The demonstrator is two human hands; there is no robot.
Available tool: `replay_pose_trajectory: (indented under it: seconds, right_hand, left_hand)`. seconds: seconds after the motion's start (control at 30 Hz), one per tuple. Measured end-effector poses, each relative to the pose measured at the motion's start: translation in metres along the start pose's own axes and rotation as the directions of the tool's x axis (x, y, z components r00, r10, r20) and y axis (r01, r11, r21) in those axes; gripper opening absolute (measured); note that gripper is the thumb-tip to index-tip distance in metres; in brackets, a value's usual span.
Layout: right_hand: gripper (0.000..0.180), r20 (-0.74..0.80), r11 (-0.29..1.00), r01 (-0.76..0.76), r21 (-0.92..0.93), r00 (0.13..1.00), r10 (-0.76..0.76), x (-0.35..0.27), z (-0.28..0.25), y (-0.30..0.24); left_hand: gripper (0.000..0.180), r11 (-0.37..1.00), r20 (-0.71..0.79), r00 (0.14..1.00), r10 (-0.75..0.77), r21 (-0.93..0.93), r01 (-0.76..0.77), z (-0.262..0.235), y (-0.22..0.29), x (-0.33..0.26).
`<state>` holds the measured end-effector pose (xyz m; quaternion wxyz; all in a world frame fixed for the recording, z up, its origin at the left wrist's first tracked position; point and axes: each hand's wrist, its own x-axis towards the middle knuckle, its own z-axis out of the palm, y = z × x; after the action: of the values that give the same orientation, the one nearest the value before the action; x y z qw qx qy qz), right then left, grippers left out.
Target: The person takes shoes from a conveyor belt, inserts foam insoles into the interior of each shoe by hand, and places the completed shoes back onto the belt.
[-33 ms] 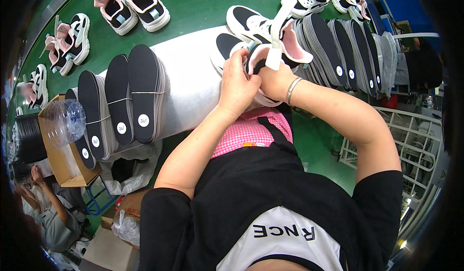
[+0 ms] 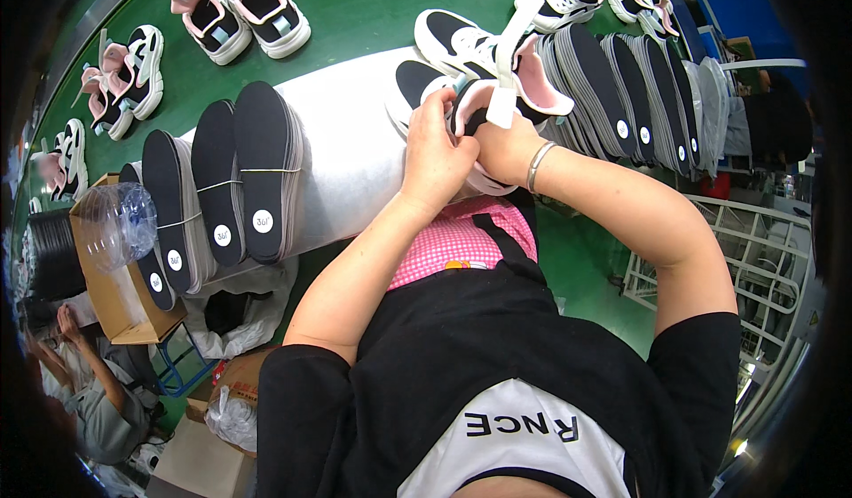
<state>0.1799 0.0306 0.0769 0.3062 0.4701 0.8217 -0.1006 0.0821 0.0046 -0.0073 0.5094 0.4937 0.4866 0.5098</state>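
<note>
A sneaker point(image 2: 415, 83) in black and white with a pink lining is between my hands, over the white board point(image 2: 342, 98) in front of me. My left hand point(image 2: 435, 156) is closed around its near side, thumb toward the shoe opening. My right hand point(image 2: 508, 150), a silver bangle at its wrist, grips the shoe at the heel end; its fingertips are hidden in or behind the opening. Just beyond lies the matching sneaker point(image 2: 448, 36), its pink collar toward the right. A white strap piece point(image 2: 502, 107) hangs in front of my right hand.
Stacks of black insoles point(image 2: 266, 156) stand left of the board, more insoles point(image 2: 590, 90) to the right. Sneaker pairs point(image 2: 282, 27) line the green table's far side. A cardboard box point(image 2: 133, 307) with a clear plastic container is at left, near another person's hand point(image 2: 68, 322). A white wire rack point(image 2: 745, 249) stands right.
</note>
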Motion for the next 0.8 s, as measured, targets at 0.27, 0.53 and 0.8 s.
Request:
replay_pose_trajectory:
  seconds: [0.27,0.53,0.8]
  right_hand:
    - [0.02,0.211,0.982,0.134,0.132,0.964,-0.16,-0.034,-0.004,0.013]
    - [0.027,0.229,0.975,0.195,0.105,0.95,-0.214,-0.024,0.014,0.026]
    - [0.03,-0.046,-0.22,0.087,0.972,0.982,0.182,-0.012,0.029,0.031]
  left_hand:
    - [0.049,0.998,0.014,0.998,0.058,0.005,-0.058,0.004,-0.004,0.003]
    - [0.042,0.999,-0.001,0.999,0.049,-0.008,-0.049,0.004,-0.003,0.006]
    - [0.029,0.905,0.133,0.98,-0.149,-0.381,0.189,-0.005,0.0,0.015]
